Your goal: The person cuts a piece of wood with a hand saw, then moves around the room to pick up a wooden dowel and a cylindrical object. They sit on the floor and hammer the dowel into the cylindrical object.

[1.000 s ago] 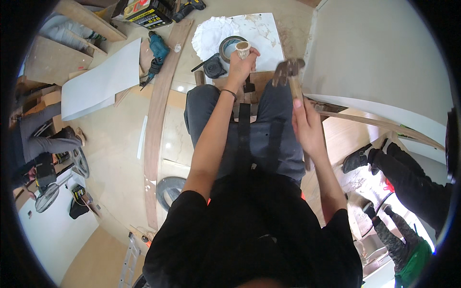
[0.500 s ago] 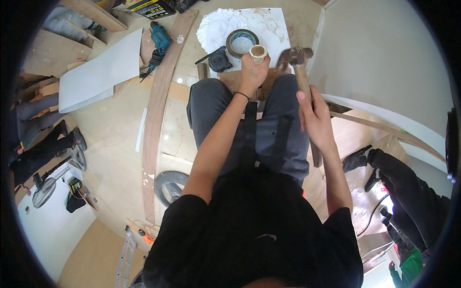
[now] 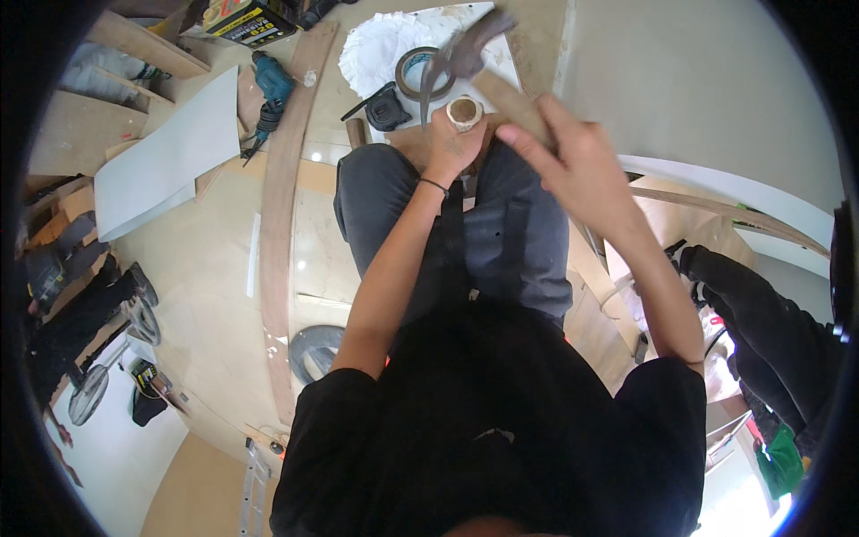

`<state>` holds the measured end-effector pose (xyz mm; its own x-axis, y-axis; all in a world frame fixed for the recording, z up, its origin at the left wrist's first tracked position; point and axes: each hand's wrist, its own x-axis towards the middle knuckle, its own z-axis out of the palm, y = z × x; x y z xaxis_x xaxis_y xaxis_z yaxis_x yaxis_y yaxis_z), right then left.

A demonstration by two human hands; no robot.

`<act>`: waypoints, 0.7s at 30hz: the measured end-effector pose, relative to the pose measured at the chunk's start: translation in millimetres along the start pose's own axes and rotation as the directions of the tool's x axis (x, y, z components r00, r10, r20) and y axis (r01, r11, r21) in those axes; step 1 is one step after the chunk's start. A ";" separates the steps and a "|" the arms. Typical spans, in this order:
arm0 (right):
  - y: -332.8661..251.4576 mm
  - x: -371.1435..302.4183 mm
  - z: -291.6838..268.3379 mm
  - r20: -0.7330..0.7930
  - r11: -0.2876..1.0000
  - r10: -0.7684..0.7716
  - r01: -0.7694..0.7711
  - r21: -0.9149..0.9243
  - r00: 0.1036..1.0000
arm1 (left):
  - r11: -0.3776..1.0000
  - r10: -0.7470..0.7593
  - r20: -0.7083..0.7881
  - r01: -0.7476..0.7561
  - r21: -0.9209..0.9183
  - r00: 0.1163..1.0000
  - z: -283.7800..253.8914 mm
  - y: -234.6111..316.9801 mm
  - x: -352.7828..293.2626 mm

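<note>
My left hand [image 3: 451, 150] is wrapped round an upright tool handle [image 3: 464, 112] with a round brown end and a pale, ragged rim. Its lower part is hidden by my fist, so its kind does not show. In my right hand [image 3: 586, 170] is a claw hammer [image 3: 512, 104] with a wooden handle and a dark metal head. The head is raised, blurred by motion, and overlaps the tape roll and the space above my left fist. Below my left hand, a brown wooden piece [image 3: 407, 143] lies partly hidden between my knees.
Ahead lie a tape roll [image 3: 403, 79], a black tape measure [image 3: 387, 109] and a crumpled white cloth [image 3: 371, 54] on a white board. To the left are a blue power drill [image 3: 271, 82], a long wooden plank [image 3: 279, 233] and a white sheet [image 3: 170, 148]. Another person's legs [image 3: 752, 304] stand at right.
The hammer has swung up and leftward, its head now tilted over the tape roll. My right hand has risen with it. My left hand keeps its hold; the whole view has shifted slightly.
</note>
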<state>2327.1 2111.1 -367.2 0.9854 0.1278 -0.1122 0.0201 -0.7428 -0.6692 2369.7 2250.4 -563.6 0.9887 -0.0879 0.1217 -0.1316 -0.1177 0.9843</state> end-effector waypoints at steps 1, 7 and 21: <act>-9.0 -2.3 -13.9 -0.049 0.997 0.016 -0.013 0.076 0.999 | 0.999 -0.044 0.007 0.044 -0.016 0.999 -0.6 0.1 2.0; -8.3 -7.8 -8.3 -0.249 0.983 -0.018 0.063 0.175 0.968 | 1.000 -0.001 0.013 0.001 -0.007 1.000 2.4 -6.2 -0.1; -13.2 1.9 -20.2 -0.113 0.990 -0.003 0.019 0.143 0.994 | 0.992 -0.060 -0.051 0.054 -0.116 0.997 5.8 -15.3 5.7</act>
<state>2332.2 2107.8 -343.7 0.9981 0.0549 -0.0269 0.0145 -0.6389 -0.7692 2376.9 2246.0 -578.6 0.9972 -0.0297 0.0688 -0.0690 -0.0064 0.9976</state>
